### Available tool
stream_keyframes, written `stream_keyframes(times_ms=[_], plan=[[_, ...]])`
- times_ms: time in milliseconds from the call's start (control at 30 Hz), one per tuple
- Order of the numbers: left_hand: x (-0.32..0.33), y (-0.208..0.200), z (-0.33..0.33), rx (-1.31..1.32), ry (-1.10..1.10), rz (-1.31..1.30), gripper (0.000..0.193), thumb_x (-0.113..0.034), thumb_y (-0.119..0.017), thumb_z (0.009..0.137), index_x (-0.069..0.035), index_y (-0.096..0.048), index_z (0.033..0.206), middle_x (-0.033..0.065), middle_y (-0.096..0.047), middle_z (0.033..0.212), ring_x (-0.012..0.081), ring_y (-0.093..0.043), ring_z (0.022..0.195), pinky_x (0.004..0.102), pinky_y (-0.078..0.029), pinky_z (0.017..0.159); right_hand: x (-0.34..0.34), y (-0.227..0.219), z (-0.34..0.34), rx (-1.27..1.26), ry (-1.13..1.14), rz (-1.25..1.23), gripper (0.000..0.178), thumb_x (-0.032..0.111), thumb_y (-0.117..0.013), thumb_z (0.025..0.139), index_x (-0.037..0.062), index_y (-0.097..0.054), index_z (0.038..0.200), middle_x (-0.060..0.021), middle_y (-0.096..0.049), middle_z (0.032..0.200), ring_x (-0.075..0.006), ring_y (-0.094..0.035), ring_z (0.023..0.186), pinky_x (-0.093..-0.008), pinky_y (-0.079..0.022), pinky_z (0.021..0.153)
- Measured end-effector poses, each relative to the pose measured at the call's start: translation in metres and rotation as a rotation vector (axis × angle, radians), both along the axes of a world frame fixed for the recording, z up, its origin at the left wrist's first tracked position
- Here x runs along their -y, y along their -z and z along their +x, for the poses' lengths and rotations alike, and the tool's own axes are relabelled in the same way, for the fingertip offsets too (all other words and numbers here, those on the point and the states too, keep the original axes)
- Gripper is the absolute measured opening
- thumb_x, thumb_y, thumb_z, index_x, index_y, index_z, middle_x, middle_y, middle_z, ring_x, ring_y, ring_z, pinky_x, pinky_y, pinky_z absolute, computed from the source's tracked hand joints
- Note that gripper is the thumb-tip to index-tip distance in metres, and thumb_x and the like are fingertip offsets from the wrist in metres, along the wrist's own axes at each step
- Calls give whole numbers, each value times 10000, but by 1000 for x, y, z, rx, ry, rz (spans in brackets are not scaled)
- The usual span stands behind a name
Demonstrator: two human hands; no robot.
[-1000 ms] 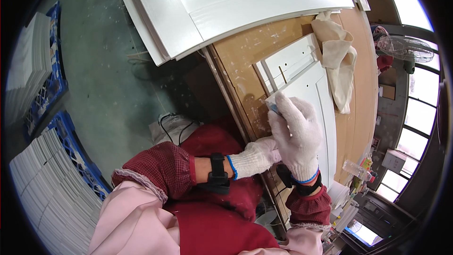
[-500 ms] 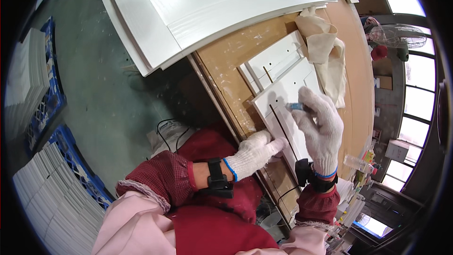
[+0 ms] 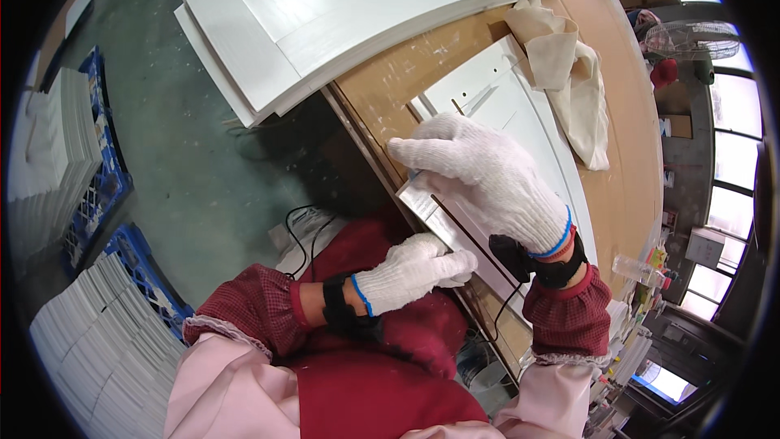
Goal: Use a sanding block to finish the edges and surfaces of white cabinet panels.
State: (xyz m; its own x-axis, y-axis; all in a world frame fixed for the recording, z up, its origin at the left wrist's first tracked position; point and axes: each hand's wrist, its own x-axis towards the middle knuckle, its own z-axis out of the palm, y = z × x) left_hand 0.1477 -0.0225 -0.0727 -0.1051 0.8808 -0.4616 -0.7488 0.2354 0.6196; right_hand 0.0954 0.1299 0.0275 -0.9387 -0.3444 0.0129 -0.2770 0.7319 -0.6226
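- Front panel [image 3: 436, 221]: white, flat on the tabletop [image 3: 390, 85], near corner at the tabletop's near edge; long dark slot along it.
- Left hand [image 3: 418, 271], white glove: clamped on the front panel's near edge, thumb on top; finger ends under the edge mostly hidden.
- Right hand [image 3: 483, 171], white glove: palm down over the front panel's left end, fingers reaching out past it. Palm side hidden, can't tell if gripping; blue sliver [image 3: 413, 172] shows under the fingers.
- Rear panel [image 3: 487, 77]: white, just beyond the front panel, has small dark holes and a short slot.
- Beige cloth [image 3: 562, 57]: beyond the front panel, crumpled, against the rear panel's far side.
- White panel stack [image 3: 325, 20]: farther out, left of the front panel.
- Clear bottle [image 3: 638, 271]: well right of the front panel, lying on its side.
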Motion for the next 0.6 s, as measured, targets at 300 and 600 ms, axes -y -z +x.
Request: stream_keyframes(times_ms=[300, 600], plan=[[2, 3, 0, 7, -11, 22, 445, -418, -618, 939, 10, -690, 1038, 73, -714, 911, 126, -658, 839, 270, -526, 756, -12, -5, -5, 10, 22, 173, 269, 63, -615, 798, 86, -615, 1066, -150, -601, 918, -357, -623, 849, -422, -515, 715], [-6, -12, -8, 246, -274, 1, 400, -265, -688, 927, 39, -616, 1178, 91, -655, 1105, 167, -651, 981, 288, -556, 850, -68, -24, 9, -186, 447, 131, 369, -55, -653, 831, 102, -660, 1165, -110, -649, 1010, -202, -662, 841, -282, -544, 718]])
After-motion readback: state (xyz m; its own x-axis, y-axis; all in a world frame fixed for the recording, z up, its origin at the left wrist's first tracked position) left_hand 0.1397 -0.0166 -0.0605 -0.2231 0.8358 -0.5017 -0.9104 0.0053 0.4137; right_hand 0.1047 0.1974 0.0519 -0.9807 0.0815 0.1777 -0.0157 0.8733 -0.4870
